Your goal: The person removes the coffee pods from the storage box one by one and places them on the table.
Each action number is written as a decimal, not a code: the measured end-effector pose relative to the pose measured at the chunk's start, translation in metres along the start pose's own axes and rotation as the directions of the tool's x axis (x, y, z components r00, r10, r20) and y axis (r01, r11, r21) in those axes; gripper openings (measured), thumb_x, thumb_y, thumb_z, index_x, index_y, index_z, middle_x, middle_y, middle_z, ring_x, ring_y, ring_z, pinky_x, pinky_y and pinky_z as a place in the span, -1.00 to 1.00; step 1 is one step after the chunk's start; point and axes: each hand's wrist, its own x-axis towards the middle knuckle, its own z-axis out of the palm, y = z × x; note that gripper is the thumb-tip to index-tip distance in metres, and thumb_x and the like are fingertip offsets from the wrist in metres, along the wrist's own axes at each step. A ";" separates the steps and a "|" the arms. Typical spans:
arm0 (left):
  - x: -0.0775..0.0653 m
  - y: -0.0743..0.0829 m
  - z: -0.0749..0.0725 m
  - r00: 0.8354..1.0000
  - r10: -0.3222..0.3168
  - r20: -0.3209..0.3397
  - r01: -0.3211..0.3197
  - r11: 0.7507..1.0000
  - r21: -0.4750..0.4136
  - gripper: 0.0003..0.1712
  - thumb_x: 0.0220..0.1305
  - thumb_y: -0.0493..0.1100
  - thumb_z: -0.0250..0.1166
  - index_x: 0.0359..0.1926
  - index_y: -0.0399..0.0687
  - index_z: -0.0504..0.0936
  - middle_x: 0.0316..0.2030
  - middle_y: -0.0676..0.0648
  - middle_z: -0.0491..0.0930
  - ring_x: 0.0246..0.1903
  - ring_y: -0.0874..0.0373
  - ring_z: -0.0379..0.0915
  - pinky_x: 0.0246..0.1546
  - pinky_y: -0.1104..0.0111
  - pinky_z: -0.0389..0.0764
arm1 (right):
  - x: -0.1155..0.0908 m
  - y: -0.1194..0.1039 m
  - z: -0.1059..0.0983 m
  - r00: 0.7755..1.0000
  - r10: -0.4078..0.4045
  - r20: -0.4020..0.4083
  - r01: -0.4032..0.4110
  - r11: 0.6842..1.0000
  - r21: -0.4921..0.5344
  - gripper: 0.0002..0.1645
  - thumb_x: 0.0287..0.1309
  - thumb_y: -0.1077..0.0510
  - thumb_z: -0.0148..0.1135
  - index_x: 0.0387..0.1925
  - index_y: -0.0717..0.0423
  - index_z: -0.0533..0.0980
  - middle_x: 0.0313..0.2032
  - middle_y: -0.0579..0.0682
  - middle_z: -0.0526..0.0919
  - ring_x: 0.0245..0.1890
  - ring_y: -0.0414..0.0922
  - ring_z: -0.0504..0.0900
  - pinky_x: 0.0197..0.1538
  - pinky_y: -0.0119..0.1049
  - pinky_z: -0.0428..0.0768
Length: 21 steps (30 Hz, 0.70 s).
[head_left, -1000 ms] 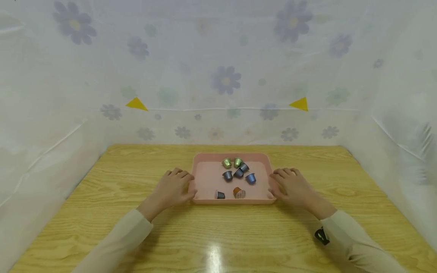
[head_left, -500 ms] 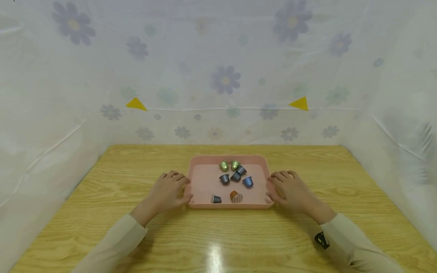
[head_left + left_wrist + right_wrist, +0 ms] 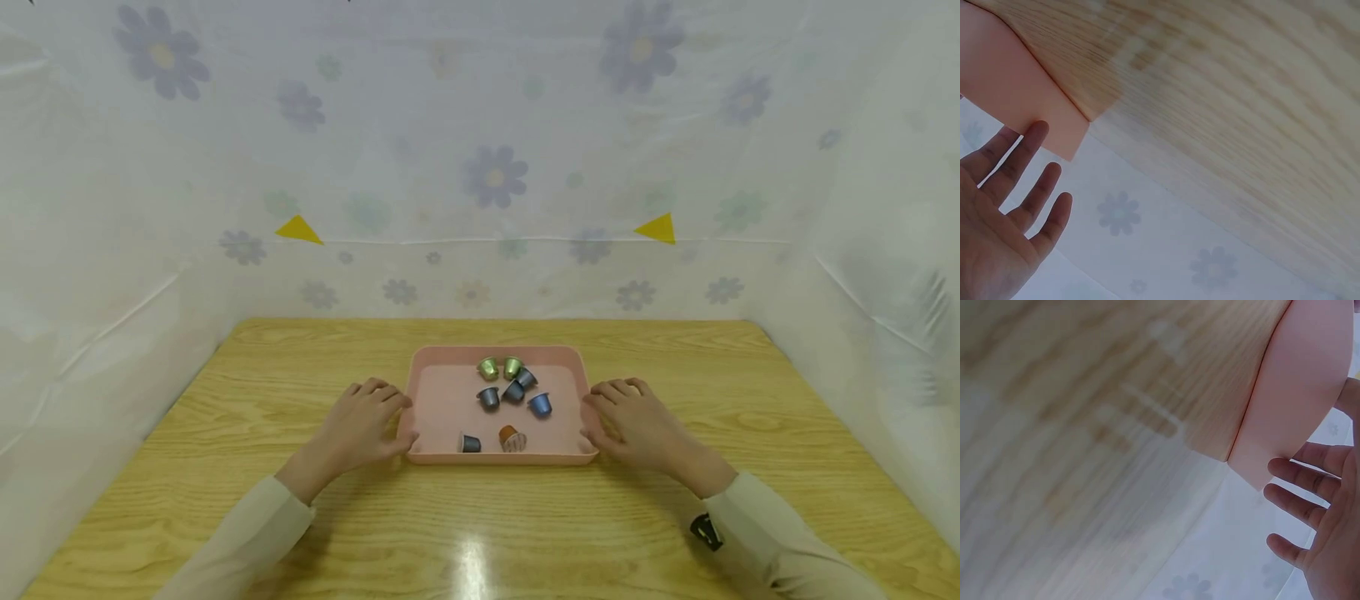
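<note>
A shallow pink tray (image 3: 502, 459) rests on the wooden table, with several coffee capsules in it. Two green capsules (image 3: 489, 368) lie at its back, dark capsules (image 3: 489, 399) and a blue capsule (image 3: 540, 406) around the middle. An orange capsule (image 3: 512, 437) and a dark grey one (image 3: 470, 443) lie along the front wall. My left hand (image 3: 360, 427) touches the left end of the tray, fingers extended against its outer wall (image 3: 1022, 81). Opposite it, my right hand (image 3: 637, 427) touches the right end, its fingertips (image 3: 1280, 467) at the tray's edge.
Bare wood of the table (image 3: 480, 517) surrounds the tray. White flowered sheeting (image 3: 495, 100) encloses the back and both sides, with two yellow triangles (image 3: 300, 229) on the back sheet. A black object (image 3: 706, 532) shows at the right sleeve.
The tray with its capsules has slid toward me and slightly left. Both hands have moved along with it, staying at its two ends.
</note>
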 end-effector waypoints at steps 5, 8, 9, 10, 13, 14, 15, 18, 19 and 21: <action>0.000 0.000 -0.001 1.000 -0.001 0.005 0.001 1.000 -0.004 -0.49 0.03 0.26 0.21 -0.14 0.02 0.61 -0.15 -0.01 0.61 -0.04 0.01 0.41 -0.05 0.06 0.44 | 0.001 0.000 -0.001 1.000 -0.011 -0.009 0.011 1.000 0.005 -0.51 0.05 -0.15 0.15 -0.07 0.06 0.54 -0.15 -0.02 0.56 -0.06 -0.01 0.50 0.04 0.05 0.37; 0.000 0.000 -0.001 1.000 0.002 -0.002 -0.002 1.000 -0.004 -0.49 0.03 0.26 0.22 -0.15 0.01 0.62 -0.16 0.00 0.61 -0.05 0.01 0.42 -0.06 0.07 0.45 | 0.001 0.000 -0.002 1.000 -0.016 -0.014 0.016 1.000 0.011 -0.51 0.04 -0.15 0.15 -0.07 0.05 0.54 -0.15 -0.03 0.57 -0.07 -0.01 0.50 0.04 0.04 0.37; 0.000 0.000 -0.001 1.000 0.003 -0.004 -0.003 1.000 -0.006 -0.49 0.03 0.26 0.22 -0.15 0.01 0.62 -0.16 0.00 0.61 -0.05 0.02 0.42 -0.06 0.07 0.45 | 0.001 0.000 -0.003 1.000 -0.018 -0.015 0.018 1.000 0.011 -0.51 0.04 -0.14 0.16 -0.07 0.05 0.54 -0.15 -0.03 0.57 -0.07 -0.02 0.50 0.04 0.04 0.36; 0.000 0.000 -0.001 1.000 0.004 -0.006 -0.004 1.000 -0.006 -0.49 0.02 0.26 0.22 -0.15 0.01 0.62 -0.16 0.00 0.61 -0.05 0.02 0.42 -0.06 0.07 0.45 | 0.001 0.000 -0.003 1.000 -0.020 -0.015 0.020 1.000 0.013 -0.52 0.04 -0.14 0.15 -0.07 0.05 0.54 -0.16 -0.03 0.57 -0.07 -0.02 0.50 0.03 0.04 0.36; 0.000 0.001 -0.003 1.000 0.004 -0.009 -0.004 1.000 -0.006 -0.50 0.03 0.25 0.22 -0.15 0.01 0.62 -0.16 0.00 0.61 -0.05 0.02 0.42 -0.06 0.07 0.45 | 0.002 0.001 -0.003 1.000 -0.023 -0.014 0.024 1.000 0.011 -0.52 0.04 -0.14 0.15 -0.08 0.05 0.54 -0.17 -0.04 0.57 -0.08 -0.02 0.50 0.03 0.03 0.37; 0.000 0.001 -0.003 1.000 0.003 -0.008 -0.003 1.000 -0.005 -0.51 0.04 0.24 0.22 -0.14 0.01 0.62 -0.16 0.00 0.61 -0.05 0.02 0.42 -0.06 0.07 0.45 | 0.002 0.001 -0.004 1.000 -0.025 -0.012 0.025 1.000 0.010 -0.52 0.04 -0.14 0.15 -0.08 0.06 0.53 -0.17 -0.04 0.57 -0.08 -0.02 0.51 0.03 0.03 0.37; 0.000 0.001 -0.003 1.000 0.003 -0.009 -0.003 1.000 -0.005 -0.51 0.05 0.23 0.22 -0.14 0.01 0.62 -0.15 0.00 0.61 -0.05 0.01 0.42 -0.06 0.07 0.45 | 0.002 0.001 -0.004 1.000 -0.026 -0.013 0.027 1.000 0.009 -0.53 0.04 -0.13 0.15 -0.08 0.06 0.54 -0.17 -0.04 0.57 -0.08 -0.02 0.51 0.03 0.03 0.37; 0.001 0.002 -0.003 1.000 -0.001 -0.016 0.001 1.000 -0.008 -0.54 0.07 0.19 0.21 -0.14 0.00 0.62 -0.16 -0.01 0.62 -0.05 0.01 0.43 -0.05 0.07 0.46 | 0.003 0.001 -0.004 0.999 -0.028 -0.024 0.029 1.000 0.006 -0.55 0.04 -0.10 0.16 -0.09 0.06 0.54 -0.19 -0.04 0.58 -0.09 -0.01 0.51 0.02 0.04 0.36; 0.001 0.002 -0.004 1.000 -0.002 -0.022 0.002 1.000 -0.008 -0.56 0.08 0.18 0.20 -0.14 0.00 0.62 -0.16 -0.02 0.62 -0.06 0.00 0.43 -0.05 0.07 0.46 | 0.003 0.001 -0.005 0.999 -0.029 -0.030 0.029 1.000 0.004 -0.56 0.04 -0.09 0.17 -0.09 0.06 0.55 -0.19 -0.04 0.59 -0.09 -0.01 0.51 0.02 0.05 0.36; 0.002 0.002 -0.004 0.999 -0.005 -0.032 0.005 1.000 -0.006 -0.57 0.08 0.16 0.20 -0.14 0.00 0.62 -0.17 -0.02 0.62 -0.07 0.00 0.44 -0.06 0.07 0.46 | 0.005 0.001 -0.005 0.998 -0.030 -0.049 0.030 1.000 -0.003 -0.58 0.03 -0.07 0.17 -0.11 0.06 0.56 -0.21 -0.04 0.61 -0.11 0.00 0.52 0.01 0.05 0.37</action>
